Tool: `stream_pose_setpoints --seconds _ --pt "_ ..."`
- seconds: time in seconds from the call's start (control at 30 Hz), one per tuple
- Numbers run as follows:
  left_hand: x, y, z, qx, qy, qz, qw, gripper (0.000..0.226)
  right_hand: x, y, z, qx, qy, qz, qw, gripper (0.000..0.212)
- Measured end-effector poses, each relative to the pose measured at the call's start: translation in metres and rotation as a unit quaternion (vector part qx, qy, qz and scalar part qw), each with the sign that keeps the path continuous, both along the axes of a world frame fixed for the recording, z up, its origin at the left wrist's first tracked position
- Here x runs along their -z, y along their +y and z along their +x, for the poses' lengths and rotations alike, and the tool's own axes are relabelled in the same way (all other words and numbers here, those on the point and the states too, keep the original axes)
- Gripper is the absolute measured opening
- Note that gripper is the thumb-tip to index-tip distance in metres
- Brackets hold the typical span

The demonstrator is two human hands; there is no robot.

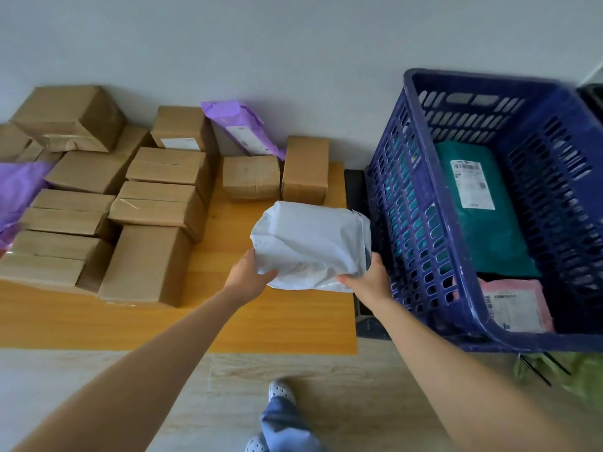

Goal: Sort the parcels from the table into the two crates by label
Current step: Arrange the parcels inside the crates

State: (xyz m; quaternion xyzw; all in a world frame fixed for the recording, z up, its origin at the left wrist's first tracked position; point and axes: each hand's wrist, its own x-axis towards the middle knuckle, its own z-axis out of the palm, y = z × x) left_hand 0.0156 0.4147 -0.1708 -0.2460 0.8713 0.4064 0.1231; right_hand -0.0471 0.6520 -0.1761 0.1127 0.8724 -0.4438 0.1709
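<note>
Left hand point(246, 275) and right hand point(368, 278) both gripped the near end of a white poly mailer point(313, 243), one at each corner, thumbs curled over the top. The mailer was held up over the right edge of the desk point(277, 321), just beside the blue crate point(424, 197). In the crate lay a teal mailer point(489, 230), label up, and a pink mailer point(518, 308) at its near end. Cardboard boxes point(146, 262) crowded the desk's left and back. A purple mailer point(243, 128) leaned against the wall along the back edge.
</note>
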Motion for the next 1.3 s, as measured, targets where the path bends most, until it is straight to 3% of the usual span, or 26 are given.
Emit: stream_pose_setpoints --seconds 0.43,0.53,0.8,1.03,1.3 --pt "-0.027 -0.008 -0.004 -0.003 0.003 0.043 0.999 0.022 -0.019 -0.006 -0.003 -0.027 0.056 -0.026 0.998 0.040" --pt "-0.047 -0.022 -0.006 0.023 0.008 0.054 0.998 0.029 -0.038 -0.011 -0.005 -0.029 0.078 -0.018 0.996 0.044" --pt "-0.093 -0.067 -0.007 0.058 0.013 0.118 0.991 0.044 -0.093 -0.043 0.002 0.027 0.129 -0.006 0.991 0.078" --pt "-0.128 -0.116 0.004 0.041 0.059 0.185 0.980 0.027 -0.127 -0.089 0.025 0.087 0.164 0.002 0.983 0.072" --pt "-0.166 -0.177 0.031 0.079 0.117 0.244 0.959 0.060 -0.166 -0.144 0.054 0.062 0.188 0.089 0.976 0.062"
